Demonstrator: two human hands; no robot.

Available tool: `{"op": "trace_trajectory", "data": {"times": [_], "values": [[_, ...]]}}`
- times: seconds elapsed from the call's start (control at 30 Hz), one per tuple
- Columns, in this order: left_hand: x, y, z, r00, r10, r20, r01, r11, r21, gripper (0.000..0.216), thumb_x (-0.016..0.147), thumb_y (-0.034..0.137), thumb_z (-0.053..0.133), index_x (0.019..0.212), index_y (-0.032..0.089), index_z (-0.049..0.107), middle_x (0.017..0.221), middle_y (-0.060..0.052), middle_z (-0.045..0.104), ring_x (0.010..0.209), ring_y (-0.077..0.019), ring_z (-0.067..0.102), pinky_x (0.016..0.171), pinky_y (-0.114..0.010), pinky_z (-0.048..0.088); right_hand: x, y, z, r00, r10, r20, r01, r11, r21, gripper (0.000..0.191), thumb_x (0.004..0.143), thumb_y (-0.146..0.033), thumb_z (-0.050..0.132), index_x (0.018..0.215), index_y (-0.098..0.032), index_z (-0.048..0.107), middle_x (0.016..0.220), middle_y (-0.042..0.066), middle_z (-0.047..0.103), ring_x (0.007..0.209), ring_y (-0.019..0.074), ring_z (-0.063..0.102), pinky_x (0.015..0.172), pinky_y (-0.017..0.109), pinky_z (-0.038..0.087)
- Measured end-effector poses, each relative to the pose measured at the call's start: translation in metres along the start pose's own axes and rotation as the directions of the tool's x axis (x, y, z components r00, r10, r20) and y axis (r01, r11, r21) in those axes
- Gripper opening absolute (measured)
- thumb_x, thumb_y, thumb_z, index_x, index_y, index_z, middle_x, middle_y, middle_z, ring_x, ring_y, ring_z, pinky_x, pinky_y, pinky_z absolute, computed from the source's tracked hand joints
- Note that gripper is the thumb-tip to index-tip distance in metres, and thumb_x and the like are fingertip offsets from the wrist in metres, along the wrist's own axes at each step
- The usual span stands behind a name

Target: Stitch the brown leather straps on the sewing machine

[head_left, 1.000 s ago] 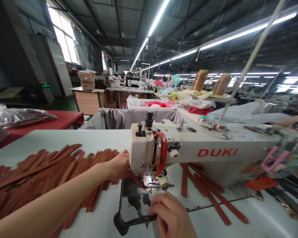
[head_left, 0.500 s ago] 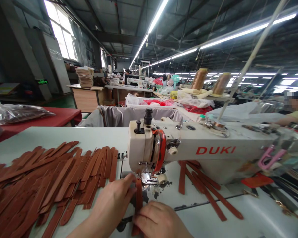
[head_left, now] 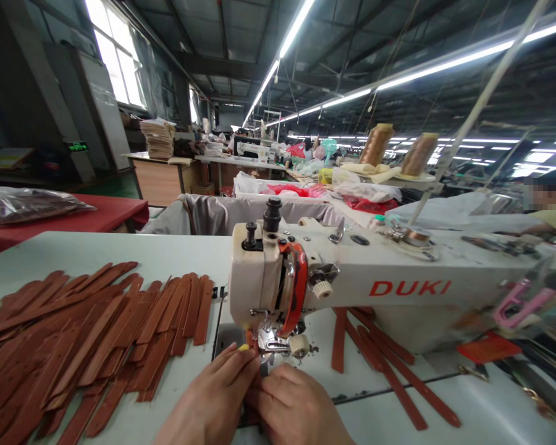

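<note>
A brown leather strap (head_left: pixel 252 339) lies under the presser foot (head_left: pixel 274 341) of the white sewing machine (head_left: pixel 306 266), mostly hidden by my hands. My left hand (head_left: pixel 213 389) is closed, its fingertips pressed on the strap's left side just in front of the needle area. A small yellow patch shows at its fingertips; I cannot make out what it is. Close against it, my right hand (head_left: pixel 299 405) has its fingers curled over the nearer part of the strap. A big heap of similar brown straps (head_left: pixel 97 346) covers the table left of the machine.
Several loose straps (head_left: pixel 389 371) fan out beneath the machine arm. Pink-handled scissors (head_left: pixel 519 303) and a red piece (head_left: pixel 488 346) are at the right. Thread cones (head_left: pixel 377 143) stand behind, near a grey cloth-lined bin (head_left: pixel 204 216). Another person (head_left: pixel 553 198) is at the far right.
My right hand has moved up the strap, and both hands are now close together near the presser foot. Less of the strap shows. The view has shifted slightly.
</note>
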State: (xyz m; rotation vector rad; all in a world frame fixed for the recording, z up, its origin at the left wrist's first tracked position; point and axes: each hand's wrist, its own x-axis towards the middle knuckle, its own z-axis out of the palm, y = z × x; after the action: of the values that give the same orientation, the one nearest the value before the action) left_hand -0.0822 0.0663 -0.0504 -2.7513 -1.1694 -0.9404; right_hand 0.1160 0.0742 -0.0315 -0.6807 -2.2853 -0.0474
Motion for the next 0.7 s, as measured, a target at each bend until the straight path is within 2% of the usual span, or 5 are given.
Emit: {"op": "trace_trajectory", "data": {"times": [0.13,0.43,0.53,0.63,0.7], "values": [[0.004,0.004,-0.003,1.000,0.015,-0.014,-0.015,1.000,0.005,0.055,0.085,0.008,0.047,0.137,0.025,0.052,0.130,-0.005,0.063,0.116,-0.0198,0.063,0.099,-0.025,0.052,-0.006,0.004,0.006,0.998,-0.050,-0.030,0.049,0.999,-0.022,0.040,0.102,-0.015,0.032,0.088,-0.015,0.069,0.073,0.004,0.069,0.061,0.0164,0.058,0.058,0.027,0.053],[0.027,0.016,-0.017,0.988,0.112,-0.103,-0.102,0.990,0.097,0.045,0.083,0.006,0.040,0.123,0.018,0.057,0.114,-0.006,0.070,0.106,-0.0163,0.068,0.102,-0.026,0.049,-0.019,0.002,0.014,1.000,-0.019,0.008,0.020,0.997,-0.080,0.022,0.093,-0.016,0.049,0.093,-0.016,0.070,0.074,0.004,0.070,0.061,0.0176,0.060,0.058,0.028,0.054],[0.029,0.018,-0.017,0.986,0.124,-0.110,-0.104,0.979,0.177,0.040,0.083,0.007,0.039,0.118,0.015,0.057,0.110,-0.009,0.070,0.100,-0.0173,0.070,0.098,-0.024,0.051,-0.013,-0.002,-0.008,0.999,0.026,0.019,-0.024,0.997,-0.072,0.023,0.089,-0.015,0.050,0.096,-0.018,0.071,0.081,0.004,0.071,0.066,0.0186,0.062,0.059,0.029,0.055],[0.030,0.019,-0.019,0.990,0.120,-0.079,-0.102,0.974,0.205,0.039,0.084,0.007,0.037,0.118,0.012,0.055,0.108,-0.010,0.070,0.099,-0.0171,0.070,0.097,-0.024,0.051,-0.005,0.009,-0.055,0.982,0.185,-0.042,-0.188,0.978,-0.092,0.040,0.080,-0.006,0.042,0.097,-0.025,0.073,0.096,0.004,0.072,0.079,0.0199,0.066,0.068,0.031,0.057],[0.030,0.021,-0.020,0.994,0.100,-0.048,-0.089,0.976,0.197,0.040,0.085,0.007,0.036,0.120,0.011,0.054,0.110,-0.010,0.069,0.100,-0.0169,0.069,0.098,-0.024,0.050,-0.002,0.027,-0.088,0.925,0.367,0.094,-0.347,0.920,-0.181,0.048,0.075,0.000,0.040,0.100,-0.023,0.074,0.105,0.007,0.072,0.095,0.0228,0.067,0.085,0.038,0.056]]}}
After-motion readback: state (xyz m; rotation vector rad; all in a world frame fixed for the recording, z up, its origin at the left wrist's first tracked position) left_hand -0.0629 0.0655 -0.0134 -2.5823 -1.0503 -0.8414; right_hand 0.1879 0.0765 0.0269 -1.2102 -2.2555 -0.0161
